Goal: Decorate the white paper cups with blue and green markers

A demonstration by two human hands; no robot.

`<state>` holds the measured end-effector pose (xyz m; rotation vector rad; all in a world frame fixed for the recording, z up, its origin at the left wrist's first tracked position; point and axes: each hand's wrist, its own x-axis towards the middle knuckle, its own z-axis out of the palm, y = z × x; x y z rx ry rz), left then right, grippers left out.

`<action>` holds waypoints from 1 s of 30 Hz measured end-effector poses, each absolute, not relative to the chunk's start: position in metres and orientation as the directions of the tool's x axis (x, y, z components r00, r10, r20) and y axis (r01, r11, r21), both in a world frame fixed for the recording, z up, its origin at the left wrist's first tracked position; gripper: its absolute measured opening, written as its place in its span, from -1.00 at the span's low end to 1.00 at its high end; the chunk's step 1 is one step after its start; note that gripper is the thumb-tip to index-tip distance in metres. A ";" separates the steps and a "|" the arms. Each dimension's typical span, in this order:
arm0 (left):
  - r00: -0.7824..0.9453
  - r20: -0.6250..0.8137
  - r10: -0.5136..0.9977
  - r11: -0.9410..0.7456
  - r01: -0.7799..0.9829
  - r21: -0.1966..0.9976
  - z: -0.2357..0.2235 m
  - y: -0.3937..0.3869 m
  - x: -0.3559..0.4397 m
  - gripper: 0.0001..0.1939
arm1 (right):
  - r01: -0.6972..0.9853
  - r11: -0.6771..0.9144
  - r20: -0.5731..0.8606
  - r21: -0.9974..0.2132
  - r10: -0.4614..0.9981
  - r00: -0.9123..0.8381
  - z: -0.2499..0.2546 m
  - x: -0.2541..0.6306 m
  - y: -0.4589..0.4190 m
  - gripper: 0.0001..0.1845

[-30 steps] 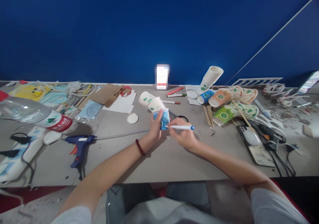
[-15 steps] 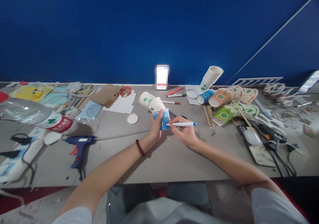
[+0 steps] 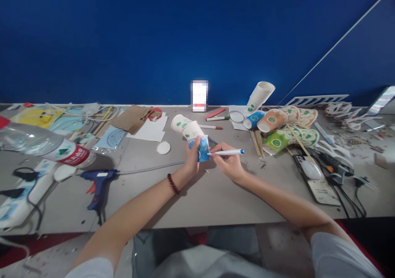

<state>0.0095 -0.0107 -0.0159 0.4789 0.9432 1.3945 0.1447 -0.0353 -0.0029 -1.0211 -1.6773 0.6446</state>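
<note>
My left hand (image 3: 192,156) is closed around a blue patterned paper cup (image 3: 203,149), its thumb lying on the near side. Pinched in my right hand (image 3: 228,162) is a white marker with a blue end (image 3: 230,152); its tip points at the right side of the cup, and whether it touches I cannot tell. Right behind the blue cup lie two white paper cups with green print, one (image 3: 194,129) nearer and another (image 3: 178,123) farther left. A round white disc (image 3: 163,148) lies on the table left of my left hand.
A blue glue gun (image 3: 100,183), a water bottle (image 3: 46,144) and a power strip (image 3: 27,191) are at left. On the right are coloured paper cups (image 3: 273,120), a leaning white cup stack (image 3: 261,96), wooden sticks (image 3: 256,143) and a phone (image 3: 321,187). Cut paper (image 3: 149,127) lies back left.
The blue cup and both hands keep nearly the same place. The marker's blue end sits slightly higher and farther right. The whole view has shifted slightly.
</note>
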 end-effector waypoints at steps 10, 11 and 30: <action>-0.096 -0.251 0.963 0.143 -0.608 0.781 -0.013 -0.013 0.011 -0.41 | 0.380 0.596 0.579 -0.707 0.797 -0.172 -0.003 0.145 -0.035 -0.88; -0.096 -0.255 0.962 0.148 -0.601 0.785 -0.014 -0.013 0.011 -0.42 | 0.377 0.590 0.574 -0.714 0.801 -0.169 -0.003 0.146 -0.035 -0.88; -0.095 -0.251 0.963 0.142 -0.615 0.776 -0.009 -0.013 0.012 -0.42 | 0.394 0.583 0.566 -0.711 0.806 -0.172 -0.003 0.143 -0.038 -0.90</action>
